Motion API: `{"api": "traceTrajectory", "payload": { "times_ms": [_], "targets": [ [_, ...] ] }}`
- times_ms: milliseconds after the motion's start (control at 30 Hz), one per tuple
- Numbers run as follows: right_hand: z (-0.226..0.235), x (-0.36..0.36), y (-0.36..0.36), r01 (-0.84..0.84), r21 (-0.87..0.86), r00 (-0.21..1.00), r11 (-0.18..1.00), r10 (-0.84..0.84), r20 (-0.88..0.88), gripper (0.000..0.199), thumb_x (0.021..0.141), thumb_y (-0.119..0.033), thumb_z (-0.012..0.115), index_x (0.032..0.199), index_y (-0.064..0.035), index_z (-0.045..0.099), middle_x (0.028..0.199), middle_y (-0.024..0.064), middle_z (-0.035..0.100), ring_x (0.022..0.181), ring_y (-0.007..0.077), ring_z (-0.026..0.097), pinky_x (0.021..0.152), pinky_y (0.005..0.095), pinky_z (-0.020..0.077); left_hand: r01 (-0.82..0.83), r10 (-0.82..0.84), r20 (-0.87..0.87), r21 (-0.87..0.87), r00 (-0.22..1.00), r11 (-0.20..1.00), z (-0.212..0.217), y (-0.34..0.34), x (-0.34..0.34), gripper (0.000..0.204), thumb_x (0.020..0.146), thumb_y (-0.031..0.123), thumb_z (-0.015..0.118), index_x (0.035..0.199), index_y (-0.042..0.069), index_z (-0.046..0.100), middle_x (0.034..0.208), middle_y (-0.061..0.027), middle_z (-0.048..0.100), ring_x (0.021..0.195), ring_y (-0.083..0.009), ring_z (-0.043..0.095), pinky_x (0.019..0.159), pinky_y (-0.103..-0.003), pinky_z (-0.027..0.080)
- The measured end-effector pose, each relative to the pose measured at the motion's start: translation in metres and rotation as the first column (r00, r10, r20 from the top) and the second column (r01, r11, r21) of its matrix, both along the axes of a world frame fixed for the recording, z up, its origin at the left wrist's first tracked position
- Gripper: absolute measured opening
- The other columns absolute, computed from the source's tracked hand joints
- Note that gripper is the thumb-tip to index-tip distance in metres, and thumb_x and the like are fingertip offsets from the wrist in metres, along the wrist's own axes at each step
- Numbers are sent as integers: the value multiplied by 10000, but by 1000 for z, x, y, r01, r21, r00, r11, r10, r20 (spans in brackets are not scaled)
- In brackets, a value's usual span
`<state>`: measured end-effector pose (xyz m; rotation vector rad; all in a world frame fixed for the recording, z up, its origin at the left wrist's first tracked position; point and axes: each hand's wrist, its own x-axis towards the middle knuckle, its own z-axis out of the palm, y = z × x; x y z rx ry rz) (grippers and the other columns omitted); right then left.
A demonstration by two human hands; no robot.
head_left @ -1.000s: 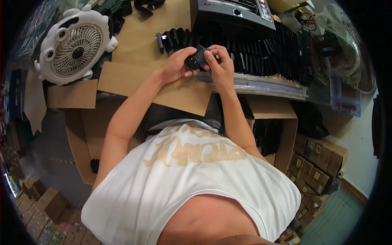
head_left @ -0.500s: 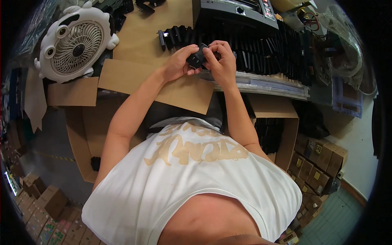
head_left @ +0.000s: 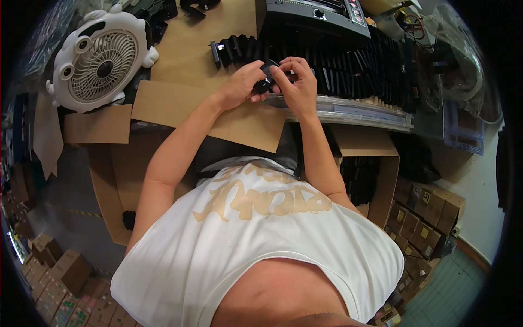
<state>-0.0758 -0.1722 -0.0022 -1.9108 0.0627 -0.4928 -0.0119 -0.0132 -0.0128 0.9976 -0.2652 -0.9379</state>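
Between my two hands, above the edge of the workbench, is a small black plastic part [head_left: 265,76] with a rounded top. My left hand [head_left: 242,84] grips it from the left, its thumb and fingers closed round the lower side. My right hand [head_left: 296,82] pinches the part's right side, thumb on its face and fingers curled behind. Fingers cover much of the part, so its exact kind is not visible. Just beyond my hands, rows of similar black plastic pieces [head_left: 343,73] stand packed together on the bench.
A white animal-shaped fan [head_left: 103,68] stands at the left. A dark machine with a knob [head_left: 313,24] sits at the back. Below the bench edge are an open cardboard box [head_left: 106,180] on the left and another box [head_left: 387,182] holding black pieces on the right. Stacked cartons [head_left: 427,218] stand farther right.
My left hand has shifted and turned slightly on the black part, its fingers now covering more of the lower face. The part has tilted a little; my right hand keeps its pinch.
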Motion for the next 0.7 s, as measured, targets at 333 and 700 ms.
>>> {"api": "traceTrajectory", "payload": {
  "times_ms": [333, 700],
  "targets": [
    [6, 1, 6, -32, 195, 989, 980, 59, -135, 248, 859, -90, 721, 1080, -10, 643, 904, 84, 643, 648, 145, 583, 535, 229, 461, 10, -10, 56, 9, 998, 1000, -1, 0, -2, 204, 933, 143, 407, 1051, 28, 526, 846, -122, 660, 571, -113, 522, 449, -179, 389],
    [-7, 15, -6, -134, -97, 991, 986, 131, -30, 259, 851, -88, 722, 1086, -9, 647, 854, 84, 668, 606, 149, 581, 534, 253, 463, 20, -23, -47, -63, 999, 998, 0, -1, -2, 364, 1011, 384, 406, 1064, 48, 535, 809, -83, 637, 557, -98, 507, 421, -160, 341]
  ]
}}
